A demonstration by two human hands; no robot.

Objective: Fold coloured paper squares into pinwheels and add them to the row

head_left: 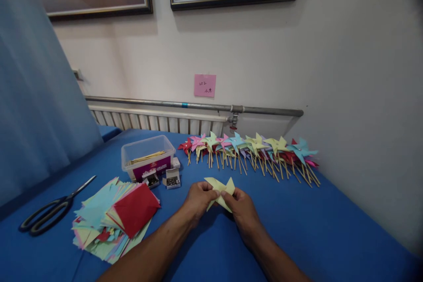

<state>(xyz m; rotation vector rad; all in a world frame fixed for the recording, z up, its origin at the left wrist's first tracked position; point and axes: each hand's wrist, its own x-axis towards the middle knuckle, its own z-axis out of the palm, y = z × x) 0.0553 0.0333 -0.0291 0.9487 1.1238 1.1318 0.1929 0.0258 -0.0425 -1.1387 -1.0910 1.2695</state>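
Note:
A pale yellow paper pinwheel is held just above the blue cloth, its points folded in toward the middle. My left hand pinches its left side, thumb near the centre. From the right, my right hand grips it too, with that thumb pressed close to the other one. The fingers behind the paper are mostly hidden. I see no stick on this pinwheel. Beyond my left hand stand two small open boxes, one with metal pins and one with darker small pieces.
Finished pinwheels on sticks lie in a long row at the back right. A clear plastic tub with thin sticks stands at the back left. Coloured paper sheets are piled at left beside black-handled scissors. A radiator runs behind.

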